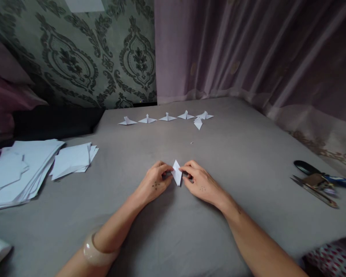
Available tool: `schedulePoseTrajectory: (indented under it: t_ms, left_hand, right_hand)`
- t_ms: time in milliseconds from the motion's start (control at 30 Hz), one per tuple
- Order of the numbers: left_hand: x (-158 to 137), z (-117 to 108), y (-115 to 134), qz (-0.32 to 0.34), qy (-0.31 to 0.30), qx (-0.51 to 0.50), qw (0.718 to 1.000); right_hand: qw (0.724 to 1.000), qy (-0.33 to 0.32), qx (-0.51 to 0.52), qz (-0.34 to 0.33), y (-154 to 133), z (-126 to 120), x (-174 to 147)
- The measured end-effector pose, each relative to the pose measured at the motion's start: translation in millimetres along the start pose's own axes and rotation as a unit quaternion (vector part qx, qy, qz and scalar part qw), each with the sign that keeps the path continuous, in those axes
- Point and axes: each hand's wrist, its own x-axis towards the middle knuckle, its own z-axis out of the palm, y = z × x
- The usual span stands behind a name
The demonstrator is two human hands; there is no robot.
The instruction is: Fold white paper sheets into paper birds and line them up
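On the grey cloth-covered surface (173, 242), five winged paper figures (167, 117) are lined up beyond the fingers (166, 168), with a kite-shaped folded paper (198, 123) set before the rightmost. Left of the fingers, two white paper stacks (71, 158) are laid; well right, tools (308, 167) are clustered.

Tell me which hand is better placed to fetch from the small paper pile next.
Probably the left hand: the small paper pile lies on its side, farther from the right hand. Both hold the folded paper.
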Motion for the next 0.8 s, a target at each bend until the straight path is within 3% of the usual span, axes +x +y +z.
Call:
schedulePoseTrajectory:
  t_ms: [233,433,800]
  left_hand:
    - [1.2,-1.4,-0.7,-0.003,-0.006,-0.001,1.0]
    - [1.4,-3.1,1.2,-0.016,-0.013,-0.004,1.0]
    - [7.8,3.9,7.2,-0.055,0.04,0.03,0.997]
  right_hand:
    - [1.0,-0.002,0.019,0.005,0.0,-2.4,0.4]
    - [0.999,0.04,0.003,-0.002,-0.4,4.7,4.2]
    - [0.991,0.11,-0.034,0.069,1.8,16.0,14.5]
